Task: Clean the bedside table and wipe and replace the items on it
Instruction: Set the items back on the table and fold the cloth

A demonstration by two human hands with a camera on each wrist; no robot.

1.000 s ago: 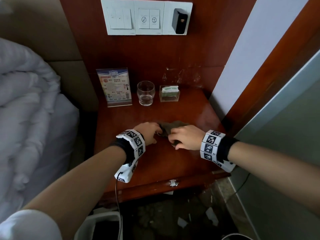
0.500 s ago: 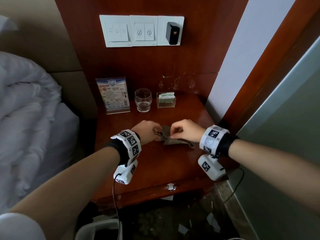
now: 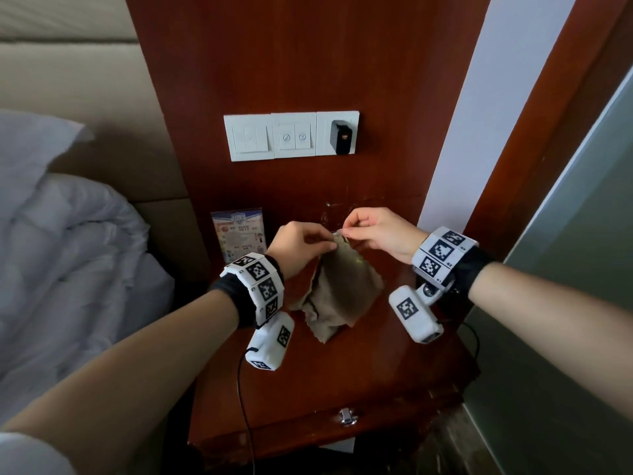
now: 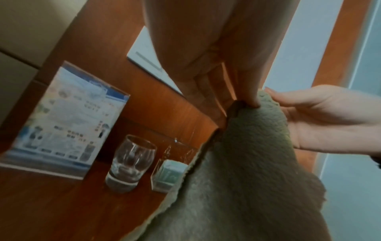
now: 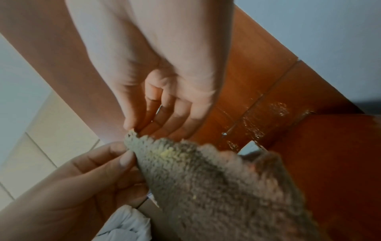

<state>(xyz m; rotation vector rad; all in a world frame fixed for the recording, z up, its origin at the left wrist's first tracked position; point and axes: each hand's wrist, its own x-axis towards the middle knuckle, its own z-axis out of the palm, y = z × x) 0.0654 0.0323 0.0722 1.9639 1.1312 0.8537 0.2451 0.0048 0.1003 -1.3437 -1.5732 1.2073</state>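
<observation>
Head view: we pinch the limp, light cloth (image 3: 337,289) by one top corner, left hand (image 3: 301,248) and right hand (image 3: 380,234) together, above the bedside table (image 3: 342,378); better grip two separate corners.

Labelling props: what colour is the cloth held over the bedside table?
Dull grey-green cloth, clearest in the left wrist view.

Rough, nubbly terry cloth (image 3: 342,286); glossy red-brown wooden bedside table (image 3: 335,371); clear smooth glass (image 4: 132,163).
</observation>
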